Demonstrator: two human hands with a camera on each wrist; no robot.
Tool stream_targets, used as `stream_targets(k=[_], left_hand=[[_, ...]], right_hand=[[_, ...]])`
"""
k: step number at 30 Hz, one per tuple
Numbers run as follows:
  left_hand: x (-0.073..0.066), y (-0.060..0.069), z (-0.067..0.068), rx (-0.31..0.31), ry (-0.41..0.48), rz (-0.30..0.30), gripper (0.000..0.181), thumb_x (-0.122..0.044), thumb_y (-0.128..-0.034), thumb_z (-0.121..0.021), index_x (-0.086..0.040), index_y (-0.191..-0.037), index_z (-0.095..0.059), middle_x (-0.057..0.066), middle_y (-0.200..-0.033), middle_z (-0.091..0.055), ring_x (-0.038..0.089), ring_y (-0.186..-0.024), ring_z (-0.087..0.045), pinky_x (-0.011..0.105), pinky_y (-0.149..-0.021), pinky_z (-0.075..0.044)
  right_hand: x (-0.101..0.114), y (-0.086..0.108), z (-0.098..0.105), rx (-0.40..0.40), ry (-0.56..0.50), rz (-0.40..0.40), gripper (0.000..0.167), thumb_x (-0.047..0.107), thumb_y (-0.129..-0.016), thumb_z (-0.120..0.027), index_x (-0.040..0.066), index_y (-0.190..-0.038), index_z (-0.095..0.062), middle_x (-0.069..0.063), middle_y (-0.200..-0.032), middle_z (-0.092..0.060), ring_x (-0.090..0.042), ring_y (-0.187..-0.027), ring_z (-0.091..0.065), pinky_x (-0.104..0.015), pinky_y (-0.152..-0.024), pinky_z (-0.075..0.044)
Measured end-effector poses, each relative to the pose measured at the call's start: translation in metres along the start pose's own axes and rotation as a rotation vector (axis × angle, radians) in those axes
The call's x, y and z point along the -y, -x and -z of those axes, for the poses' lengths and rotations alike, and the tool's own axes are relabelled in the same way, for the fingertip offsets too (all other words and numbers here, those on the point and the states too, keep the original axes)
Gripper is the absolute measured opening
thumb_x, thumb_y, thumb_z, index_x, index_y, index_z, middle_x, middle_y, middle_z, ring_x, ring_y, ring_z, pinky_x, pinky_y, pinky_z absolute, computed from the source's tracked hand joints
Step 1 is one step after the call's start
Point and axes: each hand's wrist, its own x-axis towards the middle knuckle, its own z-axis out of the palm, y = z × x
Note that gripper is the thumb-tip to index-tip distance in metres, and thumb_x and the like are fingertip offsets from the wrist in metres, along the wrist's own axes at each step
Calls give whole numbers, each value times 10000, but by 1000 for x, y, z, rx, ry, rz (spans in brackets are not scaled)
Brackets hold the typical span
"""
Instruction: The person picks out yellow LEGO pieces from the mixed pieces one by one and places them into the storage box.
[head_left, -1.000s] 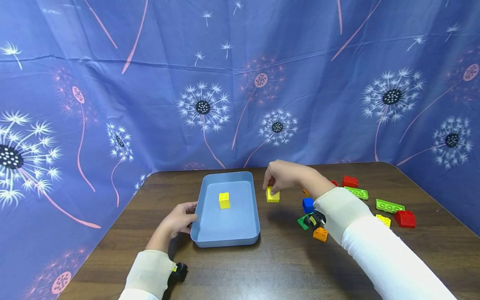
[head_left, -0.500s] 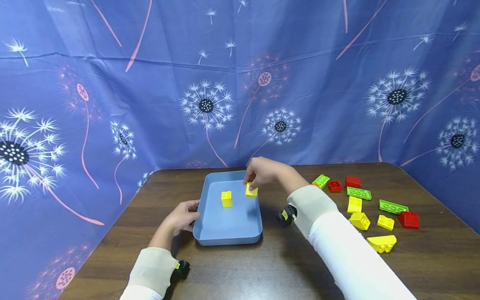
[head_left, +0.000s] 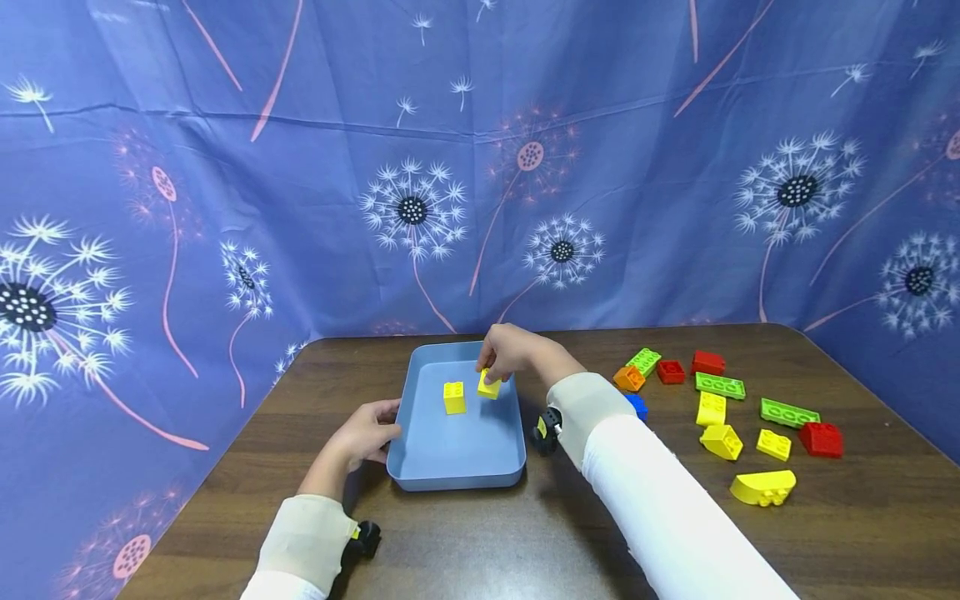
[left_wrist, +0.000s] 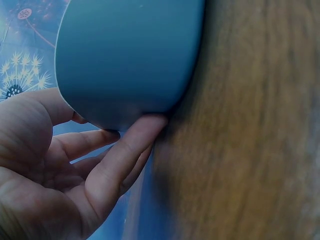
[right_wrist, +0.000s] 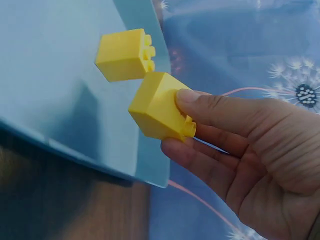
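A yellow sloped brick (head_left: 488, 386) is over the far right part of a blue tray (head_left: 453, 454), its studs turned partly toward the palm in the right wrist view. The right hand (head_left: 512, 348) pinches it between thumb and fingertips, so the brick lies just below and to the left of the knuckles. Just left of it, a yellow upright brick (head_left: 454, 400) stands on the tray floor with its studs up, close enough to limit room on that side; the tray's far and right walls rise around the hand. At the left wall, the left hand (head_left: 363, 432) holds the tray, thumb over the rim and fingers against the outside.

Right of the tray, loose pieces lie on the wooden table (head_left: 450, 550). An orange brick (head_left: 630, 378) touches or overlaps a green plate (head_left: 643, 361), with a small red brick (head_left: 671, 372) beside them. Nearer, a blue brick (head_left: 637, 405) is partly hidden by the right sleeve (head_left: 637, 475). Farther right are more red, green and yellow pieces, the nearest a yellow curved brick (head_left: 763, 487). A blue dandelion-print cloth (head_left: 637, 167) hangs behind.
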Motion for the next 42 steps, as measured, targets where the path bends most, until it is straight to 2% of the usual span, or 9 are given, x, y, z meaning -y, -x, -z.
stream_targets(k=[9,15,19,22,26,32,42], left_hand=[[-3,2,-1,8,7,-14,586,44,-863,-540,34,-1438,-425,226,-1177,-562,314,-961,-628,490,-672,-587],[-1,1,-2,6,10,-14,569,43,-870,-539,37,-1429,-436,223,-1159,-563,306,-936,-633,492,-670,-587],[2,0,-5,5,28,-20,566,53,-863,-530,49,-1422,-441,217,-1132,-570,294,-903,-635,497,-656,-586],[3,1,-5,5,36,-21,565,58,-861,-527,54,-1420,-440,219,-1128,-572,296,-901,-637,501,-652,-585],[4,0,-4,6,38,-20,567,56,-862,-527,48,-1422,-442,222,-1130,-573,300,-908,-640,500,-652,-585],[2,-1,-3,3,32,-20,571,54,-854,-528,40,-1419,-450,214,-1119,-574,290,-891,-646,488,-645,-588],[2,1,0,3,5,-13,573,43,-863,-537,41,-1428,-437,222,-1166,-571,301,-938,-638,481,-655,-589]], right_hand=[[3,-17,-12,-13,17,-77,193,8,-793,-773,7,-986,-756,-46,-867,-691,-172,-712,-657,-344,-717,-590],[-2,-20,-22,-4,73,-117,165,0,-776,-786,23,-936,-756,-35,-844,-680,-197,-700,-664,-358,-717,-588],[-9,-22,-28,-6,134,-126,175,-3,-775,-784,40,-944,-762,-33,-863,-683,-196,-717,-660,-317,-683,-578],[-11,-23,-31,-33,210,-112,221,-4,-783,-773,41,-999,-765,-39,-913,-700,-166,-781,-639,-290,-719,-562],[-12,-25,-32,-69,278,-109,254,-15,-797,-745,40,-1044,-758,-57,-994,-711,-181,-903,-620,-316,-840,-541],[-14,-26,-33,-79,265,-157,269,-39,-814,-697,39,-1066,-744,-80,-1060,-691,-205,-944,-596,-349,-883,-531],[-15,-23,-35,-83,236,-174,282,-14,-831,-687,22,-1108,-724,-88,-1081,-686,-192,-895,-592,-331,-843,-546]])
